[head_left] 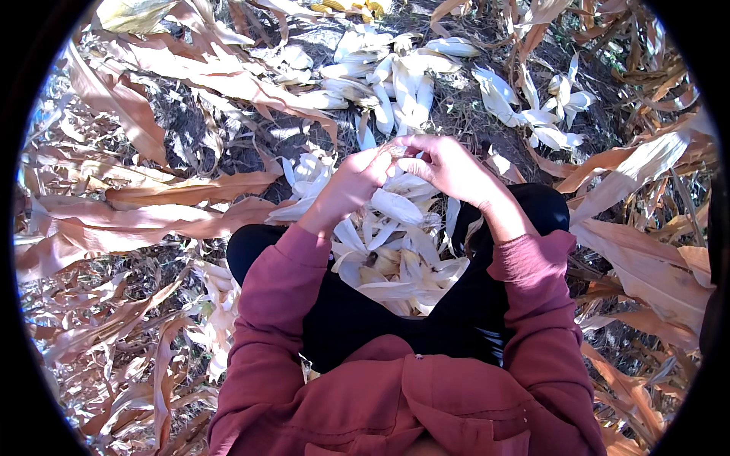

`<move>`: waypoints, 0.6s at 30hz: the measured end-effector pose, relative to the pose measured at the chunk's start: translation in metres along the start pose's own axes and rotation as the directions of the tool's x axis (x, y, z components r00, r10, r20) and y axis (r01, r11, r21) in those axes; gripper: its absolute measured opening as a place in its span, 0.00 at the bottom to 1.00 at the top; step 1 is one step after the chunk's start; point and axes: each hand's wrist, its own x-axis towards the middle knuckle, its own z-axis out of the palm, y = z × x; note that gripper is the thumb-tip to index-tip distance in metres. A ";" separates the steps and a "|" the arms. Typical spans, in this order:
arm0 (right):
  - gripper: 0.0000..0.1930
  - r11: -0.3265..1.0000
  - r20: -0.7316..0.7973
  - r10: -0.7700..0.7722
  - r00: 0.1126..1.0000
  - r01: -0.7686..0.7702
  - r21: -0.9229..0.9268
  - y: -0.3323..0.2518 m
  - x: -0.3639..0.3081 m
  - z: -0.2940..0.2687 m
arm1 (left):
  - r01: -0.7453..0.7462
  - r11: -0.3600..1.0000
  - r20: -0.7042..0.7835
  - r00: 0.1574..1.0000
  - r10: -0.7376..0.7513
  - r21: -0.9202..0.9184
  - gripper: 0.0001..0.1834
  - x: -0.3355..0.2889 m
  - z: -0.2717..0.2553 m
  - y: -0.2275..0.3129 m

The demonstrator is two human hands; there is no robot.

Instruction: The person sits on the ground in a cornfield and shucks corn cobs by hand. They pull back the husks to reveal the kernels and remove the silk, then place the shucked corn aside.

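My left hand [360, 179] and my right hand [450, 169] meet in front of me, above the ground beyond my lap. The fingers of both are closed in a pinch around a small pale-brown bit [397, 151], perhaps the dry tip of a husk; most of it is hidden by the fingers. Just below the hands a pale, husk-covered corn ear [397, 207] lies on a heap of loose white husks [403, 266] between my legs. Beyond my fingertips several unpeeled ears in whitish husks [407, 91] lie in a pile.
Some bare yellow corn cobs [365, 7] show at the far edge. More pale husks [544, 110] lie at the far right. Long dry brown corn leaves [167, 201] cover the ground at left, with others [646, 258] at right. My bent legs [334, 311] frame the husk heap.
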 end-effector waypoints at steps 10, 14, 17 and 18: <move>0.12 0.680 -0.140 0.247 0.959 -0.275 -0.680 0.004 0.007 0.000 | 0.185 0.976 0.070 0.982 -0.177 -0.115 0.11 -0.002 0.002 0.004; 0.13 0.869 -0.224 -0.005 0.975 -0.106 -0.483 0.011 0.001 0.000 | 0.195 0.948 0.016 0.980 -0.197 -0.251 0.10 -0.003 -0.001 0.001; 0.10 0.955 -0.245 0.038 0.969 -0.108 -0.277 -0.007 0.000 -0.007 | 0.225 0.949 0.061 0.974 -0.217 -0.223 0.10 0.000 -0.005 0.001; 0.09 0.980 -0.238 0.012 0.971 -0.059 -0.190 -0.006 0.001 -0.006 | 0.251 0.946 0.070 0.968 -0.241 -0.203 0.10 0.000 -0.004 0.003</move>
